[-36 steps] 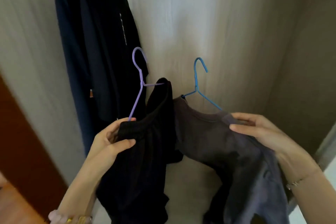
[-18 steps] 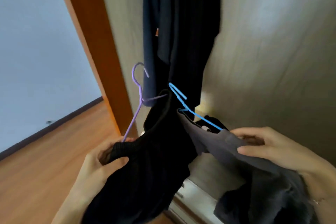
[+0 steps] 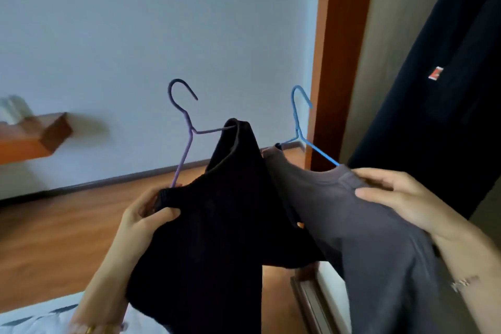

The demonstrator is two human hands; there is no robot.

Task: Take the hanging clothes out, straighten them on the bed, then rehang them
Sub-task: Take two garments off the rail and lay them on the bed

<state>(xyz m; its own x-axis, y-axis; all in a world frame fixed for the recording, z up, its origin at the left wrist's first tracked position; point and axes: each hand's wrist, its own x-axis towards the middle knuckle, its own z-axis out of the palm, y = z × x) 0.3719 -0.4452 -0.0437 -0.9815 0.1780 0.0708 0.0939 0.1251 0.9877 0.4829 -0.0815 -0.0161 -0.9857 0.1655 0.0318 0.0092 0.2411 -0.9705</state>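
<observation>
The tall wooden post [image 3: 325, 62] at the edge of the wardrobe is the thing to find first. Just left of the post, and lower down, the person holds up two tops, each on its own hanger. The left hand [image 3: 143, 222] is closed tight on the shoulder of the black top [image 3: 217, 225]. That top sits on the purple hanger [image 3: 187, 127], farther left of the post. The right hand [image 3: 401, 198] pinches the shoulder of the grey top [image 3: 352, 225] between thumb and fingers. The grey top sits on the blue hanger [image 3: 298, 122], whose hook is right beside the post. The two tops touch in the middle, and both hang down loose. To the right of the post, more dark clothes [image 3: 433, 89] hang inside the wardrobe. Far down and left of the post, a white corner shows that looks like the bed [image 3: 32, 317]. I think this is the carrying step, because the two tops are out of the wardrobe and not yet on the bed. Next, the tops need to go down flat on the bed, side by side, so they do not tangle. Then each hand can let go and smooth the cloth.
</observation>
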